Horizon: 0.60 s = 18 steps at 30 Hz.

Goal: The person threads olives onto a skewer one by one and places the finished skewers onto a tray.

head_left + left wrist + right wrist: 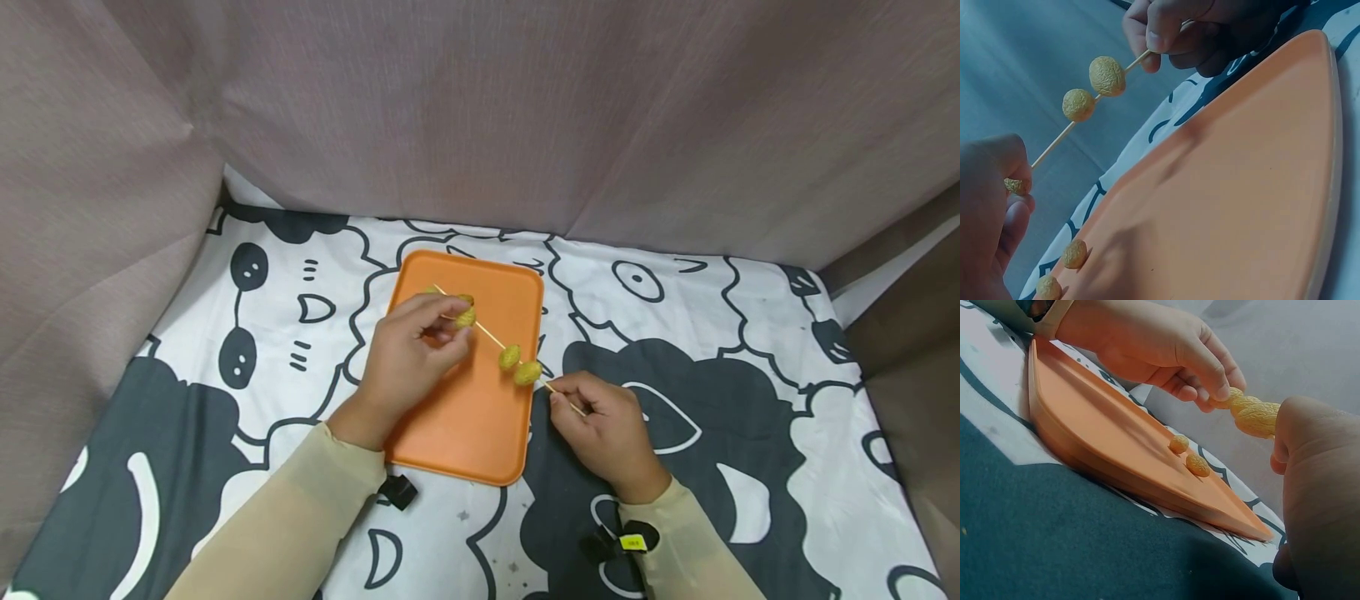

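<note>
A thin wooden skewer (491, 335) slants over the orange tray (457, 437). Two wrinkled yellow balls (1078, 105) are threaded on it, close together toward its lower right part. My right hand (603, 421) grips the skewer's near end beside the tray's right edge. Between thumb and fingers, my left hand (408, 358) pinches another wrinkled yellow ball (466, 317) at the skewer's far part. That ball is partly covered by the fingers in the left wrist view. Two more loose balls (1197, 465) lie on the tray below, mostly hidden by the left hand in the head view.
A white and dark cloth (637, 317) with cartoon faces lies under the tray. Grey-brown curtains (480, 117) hang behind and along both sides. A black device (397, 492) is at the left wrist, and a dark band (641, 537) with a yellow label circles the right sleeve.
</note>
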Tool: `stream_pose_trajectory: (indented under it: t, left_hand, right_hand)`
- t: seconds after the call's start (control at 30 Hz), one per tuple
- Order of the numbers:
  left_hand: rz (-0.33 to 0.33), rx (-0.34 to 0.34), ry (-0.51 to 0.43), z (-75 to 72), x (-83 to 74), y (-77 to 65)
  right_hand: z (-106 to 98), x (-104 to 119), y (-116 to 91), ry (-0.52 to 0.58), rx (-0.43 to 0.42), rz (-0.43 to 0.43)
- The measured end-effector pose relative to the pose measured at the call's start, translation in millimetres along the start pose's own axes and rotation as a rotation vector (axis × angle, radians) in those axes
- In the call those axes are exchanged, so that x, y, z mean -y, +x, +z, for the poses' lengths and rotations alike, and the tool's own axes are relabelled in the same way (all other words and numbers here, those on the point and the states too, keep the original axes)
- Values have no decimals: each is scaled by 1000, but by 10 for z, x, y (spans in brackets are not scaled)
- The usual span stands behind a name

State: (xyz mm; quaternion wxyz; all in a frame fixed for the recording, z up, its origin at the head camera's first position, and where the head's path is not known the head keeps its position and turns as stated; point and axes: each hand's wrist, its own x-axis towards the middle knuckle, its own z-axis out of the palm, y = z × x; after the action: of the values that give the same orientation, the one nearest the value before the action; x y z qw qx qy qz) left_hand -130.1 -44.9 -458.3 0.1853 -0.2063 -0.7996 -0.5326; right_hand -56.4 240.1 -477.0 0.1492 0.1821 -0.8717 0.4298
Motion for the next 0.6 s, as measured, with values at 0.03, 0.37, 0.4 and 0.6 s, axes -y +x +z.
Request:
stream_pose_trajectory:
  t: [0.03, 0.37, 0.4, 0.6]
  left_hand:
    - [-1, 2, -1, 3, -6, 0]
    - [-11, 49, 52, 25, -58, -17]
    - [-14, 55, 62, 26, -63, -21]
    - [-22, 85, 91, 44, -93, -48]
  right_hand:
    - [2, -1, -1, 0, 0, 2]
    - [3, 17, 11, 14, -15, -30]
    - [4, 20, 11, 16, -15, -31]
    - [8, 27, 9, 17, -12, -41]
